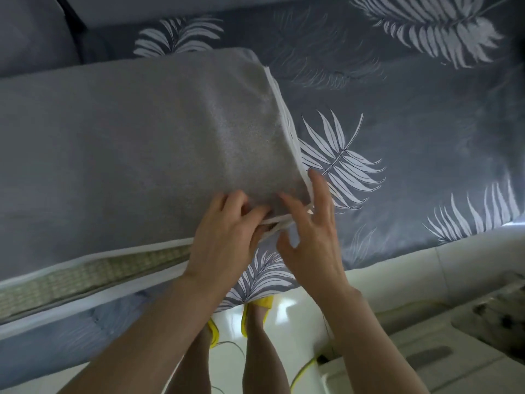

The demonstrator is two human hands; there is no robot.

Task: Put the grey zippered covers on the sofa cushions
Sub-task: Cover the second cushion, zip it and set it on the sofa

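A long cushion in a grey cover point(136, 143) lies across the bed, its right end near the middle of the view. Along the near side the cover gapes, and a greenish woven strip of the cushion point(85, 275) shows between white edges. My left hand point(227, 231) grips the cover's near right corner, fingers curled into the white edge fold. My right hand point(309, 223) touches the same corner from the right, fingers spread and mostly straight, fingertips on the white edging point(287, 120).
A grey bedsheet with white fern leaves point(397, 137) covers the bed under and to the right of the cushion. Another grey cushion point(31, 35) lies at the far left. Below are my legs in yellow slippers point(257, 305) on a glossy white floor, with a yellow cable point(304, 371).
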